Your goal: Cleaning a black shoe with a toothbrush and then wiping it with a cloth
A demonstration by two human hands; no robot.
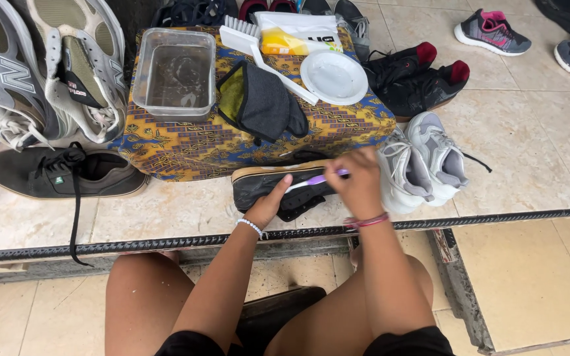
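Head view: the left hand [268, 204] lies flat on a black shoe [278, 188] that rests on its side on the tiled floor [529, 145], just in front of a cloth-covered desk [338, 128]. Its fingers are pressed together against the upper, pinning the shoe down. The right hand [359, 181] hovers over the shoe's heel end, fingers curled in a pinch on a purple-handled toothbrush [318, 179] whose white head points toward the left thumb.

To do the brushing well, I judge the left palm should bear down firmly so the shoe cannot slide, while the brush works in short strokes along the tan sole edge, bristles angled into the seam.

On the desk stand a clear tub of water [174, 69], a white scrub brush [262, 49], a white plate [333, 77] and a dark cloth [262, 102]. White sneakers [420, 161] sit just beside the right hand.
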